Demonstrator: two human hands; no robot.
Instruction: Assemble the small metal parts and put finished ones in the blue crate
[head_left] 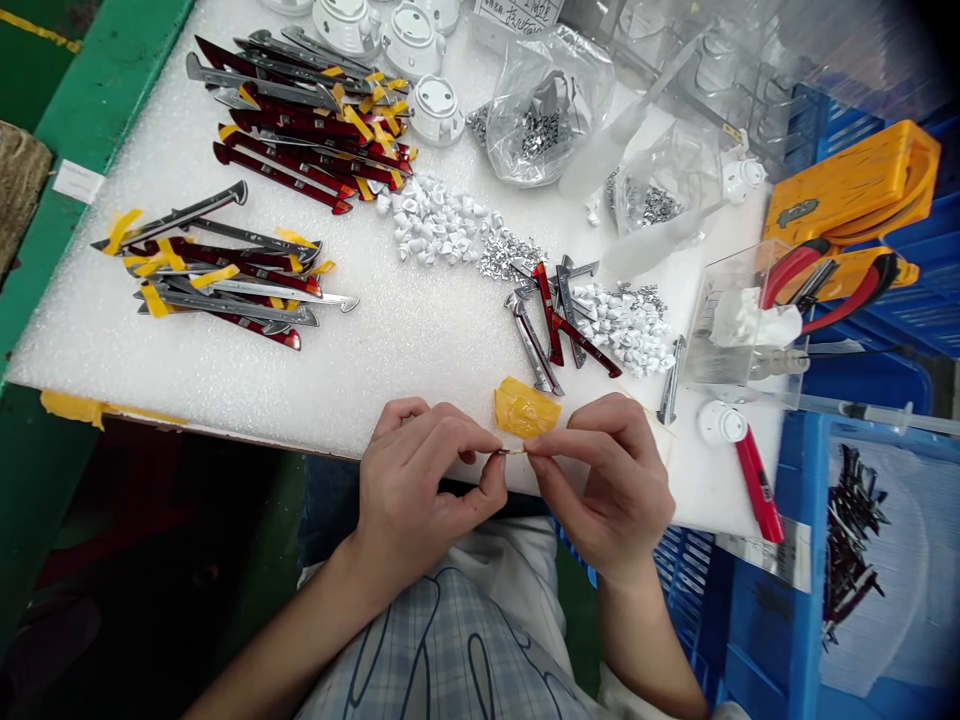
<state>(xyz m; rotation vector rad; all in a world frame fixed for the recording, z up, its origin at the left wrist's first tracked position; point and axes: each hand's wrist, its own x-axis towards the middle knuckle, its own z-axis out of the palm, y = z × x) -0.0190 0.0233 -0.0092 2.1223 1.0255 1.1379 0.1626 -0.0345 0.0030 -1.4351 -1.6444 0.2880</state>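
My left hand [424, 470] is closed in a pinch on a tiny dark metal piece [505, 452], mostly covered by the fingertips. Facing it, my right hand [611, 480] pinches a thin pale stick [519, 450], whose tip meets the piece. Just beyond the fingertips lies a yellow patch [526, 405] with a clear, shiny blob on it. Behind that, a few red and grey slim strips [551, 315] lie crossed over each other. White small caps [634, 325] are heaped to their right.
Taped strips lie in a large pile [315, 115] and a smaller one [225, 270]. More white caps [431, 220], metal bits [510, 255] and plastic bags [536, 120] stand behind. At right are a clear box [724, 340], a red marker [759, 485] and a blue bin [795, 620].
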